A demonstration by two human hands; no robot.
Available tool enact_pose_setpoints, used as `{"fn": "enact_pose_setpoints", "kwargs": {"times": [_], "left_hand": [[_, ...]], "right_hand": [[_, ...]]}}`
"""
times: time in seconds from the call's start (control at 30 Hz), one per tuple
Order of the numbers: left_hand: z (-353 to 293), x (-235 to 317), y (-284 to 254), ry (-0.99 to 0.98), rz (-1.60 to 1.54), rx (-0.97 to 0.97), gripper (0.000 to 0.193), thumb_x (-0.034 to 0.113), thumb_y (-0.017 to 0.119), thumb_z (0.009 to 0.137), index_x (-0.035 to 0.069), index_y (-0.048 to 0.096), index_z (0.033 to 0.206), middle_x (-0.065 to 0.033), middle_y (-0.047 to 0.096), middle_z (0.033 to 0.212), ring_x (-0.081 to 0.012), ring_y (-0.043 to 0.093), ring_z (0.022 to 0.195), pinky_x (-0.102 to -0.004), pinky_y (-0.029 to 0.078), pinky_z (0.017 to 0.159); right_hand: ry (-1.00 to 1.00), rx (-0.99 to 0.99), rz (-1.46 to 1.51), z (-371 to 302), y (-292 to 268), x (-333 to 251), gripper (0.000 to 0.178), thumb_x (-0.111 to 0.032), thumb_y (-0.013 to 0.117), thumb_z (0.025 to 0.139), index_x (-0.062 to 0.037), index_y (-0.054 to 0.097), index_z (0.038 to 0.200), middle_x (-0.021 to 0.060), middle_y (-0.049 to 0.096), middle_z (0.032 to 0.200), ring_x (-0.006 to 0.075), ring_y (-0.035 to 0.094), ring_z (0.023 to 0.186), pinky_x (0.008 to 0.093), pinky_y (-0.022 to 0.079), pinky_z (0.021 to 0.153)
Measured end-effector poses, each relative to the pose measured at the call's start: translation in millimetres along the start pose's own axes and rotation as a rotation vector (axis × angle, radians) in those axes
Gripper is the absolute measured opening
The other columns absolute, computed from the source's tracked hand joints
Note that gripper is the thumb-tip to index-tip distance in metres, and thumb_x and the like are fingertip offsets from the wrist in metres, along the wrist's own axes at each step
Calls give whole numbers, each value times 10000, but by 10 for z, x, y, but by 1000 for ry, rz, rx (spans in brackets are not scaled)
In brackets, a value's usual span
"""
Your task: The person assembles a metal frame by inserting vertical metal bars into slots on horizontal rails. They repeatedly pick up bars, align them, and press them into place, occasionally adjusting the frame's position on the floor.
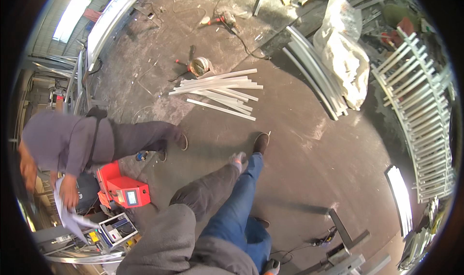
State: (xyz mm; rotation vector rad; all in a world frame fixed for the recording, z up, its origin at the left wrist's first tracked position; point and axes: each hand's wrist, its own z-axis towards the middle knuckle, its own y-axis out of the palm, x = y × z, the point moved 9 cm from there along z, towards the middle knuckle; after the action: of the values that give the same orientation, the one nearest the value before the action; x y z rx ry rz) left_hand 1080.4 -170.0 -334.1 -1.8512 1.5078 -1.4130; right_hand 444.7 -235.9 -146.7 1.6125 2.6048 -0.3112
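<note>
My left hand (237, 159), in a grey glove with an orange cuff, hangs beside my left leg. Its small, slightly blurred fingers look loose, and no object shows in them. At the lower edge my right hand (272, 266), also gloved, is partly cut off next to my blue trouser leg (232, 202). Its fingers are too hidden to read. Beyond my shoe, pale metal strips (220, 89) lie in a loose pile on the floor, the nearest things ahead of my hands.
At left a co-worker (72, 140) bends over pale sheets beside a red machine (126, 190). A tape-like roll (200, 66) and a corded power tool (227, 21) lie ahead. Right are bundled strips (314, 72), plastic wrapping (340, 48), a slatted metal frame (418, 120) and a metal stand (340, 229).
</note>
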Motion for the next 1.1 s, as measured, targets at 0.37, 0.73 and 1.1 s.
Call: {"fn": "enact_pose_setpoints", "kwargs": {"times": [0.37,0.73,1.1], "left_hand": [[4467,-857,-287,-392,475,-83,768,243,686,845,212,305,1511,-93,382,1500,-371,527,1245,-436,464,1018],[5730,-1742,1,-291,416,-61,798,186,740,774,247,366,1476,-132,298,1563,-374,538,1240,-433,484,1025],[4810,-1799,475,-189,1009,-377,774,146,628,880,273,240,1537,-122,331,1524,-294,528,1250,-416,478,957]], "right_hand": [[1,348,-443,956,2438,-1888,771,-686,465,887,-164,381,1449,122,395,1427,322,418,1251,442,345,1041],[88,421,-504,1446,3065,-2258,646,-596,471,906,-131,437,1353,114,442,1288,298,455,1122,413,376,943],[67,458,-438,1347,3164,-2128,526,-506,478,925,-99,493,1258,105,490,1150,274,493,994,384,407,844]]}}
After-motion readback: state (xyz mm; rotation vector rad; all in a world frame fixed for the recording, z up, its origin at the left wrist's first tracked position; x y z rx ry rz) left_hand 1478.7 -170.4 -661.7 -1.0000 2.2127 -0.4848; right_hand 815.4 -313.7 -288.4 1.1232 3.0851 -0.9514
